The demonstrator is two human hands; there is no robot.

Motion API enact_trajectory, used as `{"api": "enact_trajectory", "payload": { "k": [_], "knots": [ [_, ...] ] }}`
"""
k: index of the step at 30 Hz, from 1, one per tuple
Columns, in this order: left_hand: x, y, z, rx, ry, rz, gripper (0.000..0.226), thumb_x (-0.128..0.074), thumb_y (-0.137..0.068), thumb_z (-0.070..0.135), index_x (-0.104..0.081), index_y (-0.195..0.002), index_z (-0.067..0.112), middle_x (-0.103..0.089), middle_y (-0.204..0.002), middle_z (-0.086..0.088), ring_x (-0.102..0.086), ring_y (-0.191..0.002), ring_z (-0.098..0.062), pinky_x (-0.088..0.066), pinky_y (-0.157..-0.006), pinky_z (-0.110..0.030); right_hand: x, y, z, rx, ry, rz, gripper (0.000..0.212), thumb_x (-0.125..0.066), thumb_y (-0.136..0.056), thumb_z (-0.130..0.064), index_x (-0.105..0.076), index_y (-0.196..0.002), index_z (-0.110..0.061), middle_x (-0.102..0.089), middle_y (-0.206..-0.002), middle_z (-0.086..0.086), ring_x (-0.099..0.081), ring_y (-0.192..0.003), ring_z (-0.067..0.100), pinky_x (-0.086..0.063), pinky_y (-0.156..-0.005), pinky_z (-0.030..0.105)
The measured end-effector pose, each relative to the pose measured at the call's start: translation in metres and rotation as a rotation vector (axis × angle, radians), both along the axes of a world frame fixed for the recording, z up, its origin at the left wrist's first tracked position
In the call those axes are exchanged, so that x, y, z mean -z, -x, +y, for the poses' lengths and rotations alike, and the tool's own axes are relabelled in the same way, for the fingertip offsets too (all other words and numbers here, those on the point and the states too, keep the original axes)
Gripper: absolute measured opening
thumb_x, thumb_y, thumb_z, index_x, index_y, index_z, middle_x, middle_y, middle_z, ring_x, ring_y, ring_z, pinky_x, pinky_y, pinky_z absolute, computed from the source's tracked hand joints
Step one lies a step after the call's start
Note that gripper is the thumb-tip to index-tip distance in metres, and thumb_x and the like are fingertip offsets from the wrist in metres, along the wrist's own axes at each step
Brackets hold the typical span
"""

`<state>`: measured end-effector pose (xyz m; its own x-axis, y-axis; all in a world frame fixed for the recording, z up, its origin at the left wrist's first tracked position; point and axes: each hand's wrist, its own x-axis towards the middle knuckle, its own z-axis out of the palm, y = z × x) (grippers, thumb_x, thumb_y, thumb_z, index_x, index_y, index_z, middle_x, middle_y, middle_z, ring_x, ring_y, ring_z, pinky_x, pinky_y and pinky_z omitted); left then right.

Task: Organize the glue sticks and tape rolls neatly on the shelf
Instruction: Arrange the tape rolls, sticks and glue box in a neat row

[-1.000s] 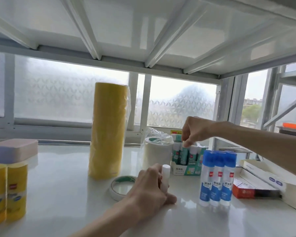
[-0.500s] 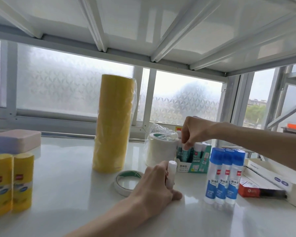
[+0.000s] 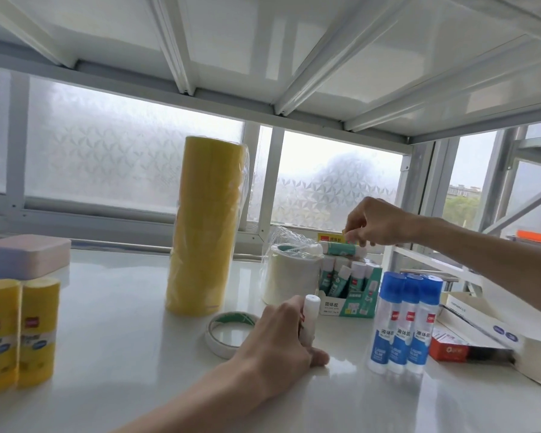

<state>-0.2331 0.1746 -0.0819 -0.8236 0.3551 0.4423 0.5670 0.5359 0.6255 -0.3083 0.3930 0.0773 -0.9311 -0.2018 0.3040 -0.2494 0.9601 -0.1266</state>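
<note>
A green glue stick (image 3: 341,248) is now lifted from the box (image 3: 347,303) of sticks by the right hand (image 3: 377,223), while a white stick (image 3: 403,320) is gripped upright by the left hand (image 3: 278,342).

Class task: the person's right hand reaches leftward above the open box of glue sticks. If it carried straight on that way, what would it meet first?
Probably the plastic-wrapped white tape roll, just left of the right hand and its held glue stick; depth is uncertain.

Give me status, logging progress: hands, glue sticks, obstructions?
Left hand grips upright glue stick on shelf. Right hand holds green stick sideways above display box. Nothing blocking.
</note>
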Motion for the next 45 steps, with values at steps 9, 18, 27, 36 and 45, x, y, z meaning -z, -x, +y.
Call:
{"api": "enact_trajectory", "payload": {
  "k": [9, 18, 27, 36, 45],
  "knots": [
    [0.001, 0.0, -0.001, 0.009, -0.005, -0.024, 0.039, -0.086, -0.064, 0.036, -0.055, -0.083, 0.021, -0.065, -0.085, 0.003, -0.066, -0.082, -0.015, -0.057, -0.08, -0.037, 0.009, 0.01, 0.018, 0.11, -0.043, -0.075, 0.016, -0.071, -0.085, -0.019, -0.073, -0.098, -0.01, -0.069, -0.09, -0.002, -0.064, -0.089, 0.015, -0.049, -0.074, 0.025],
    [-0.008, -0.008, -0.003, 0.033, -0.089, -0.031, 0.056, -0.089, -0.066, 0.033, -0.051, -0.105, 0.024, -0.062, -0.086, 0.01, -0.06, -0.082, -0.001, -0.05, -0.072, -0.011, 0.022, 0.015, 0.013, 0.116, -0.101, -0.149, 0.013, -0.072, -0.082, -0.015, -0.062, -0.09, -0.015, -0.06, -0.081, -0.003, -0.055, -0.077, 0.014, -0.042, -0.066, 0.025],
    [-0.059, -0.051, -0.007, -0.049, -0.469, 0.45, 0.036, -0.062, -0.087, 0.049, -0.055, -0.111, 0.022, -0.064, -0.104, 0.013, -0.06, -0.097, -0.001, -0.046, -0.084, -0.009, -0.012, -0.018, 0.02, 0.023, 0.221, 0.05, 0.011, -0.064, -0.089, -0.008, -0.063, -0.1, -0.006, -0.065, -0.084, 0.01, -0.062, -0.073, 0.023, -0.055, -0.063, 0.033],
    [-0.155, 0.046, 0.066, -0.078, 0.51, 0.13, 0.016, -0.079, -0.076, 0.001, -0.068, -0.086, 0.003, -0.071, -0.09, -0.012, -0.072, -0.077, -0.023, -0.062, -0.076, -0.038, -0.024, -0.044, 0.035, 0.033, 0.473, 0.149, 0.028, -0.079, -0.075, -0.006, -0.065, -0.098, 0.002, -0.072, -0.082, 0.019, -0.071, -0.065, 0.023, -0.059, -0.058, 0.026],
    [-0.109, 0.091, 0.105, 0.067, 0.449, 0.12, 0.027, -0.078, -0.08, 0.015, -0.07, -0.103, 0.004, -0.069, -0.111, -0.011, -0.062, -0.084, -0.019, -0.05, -0.063, -0.02, -0.021, -0.031, 0.042, 0.037, 0.481, 0.209, 0.021, -0.071, -0.084, -0.005, -0.069, -0.104, -0.001, -0.072, -0.085, 0.02, -0.073, -0.073, 0.028, -0.061, -0.067, 0.032]
  ]
}}
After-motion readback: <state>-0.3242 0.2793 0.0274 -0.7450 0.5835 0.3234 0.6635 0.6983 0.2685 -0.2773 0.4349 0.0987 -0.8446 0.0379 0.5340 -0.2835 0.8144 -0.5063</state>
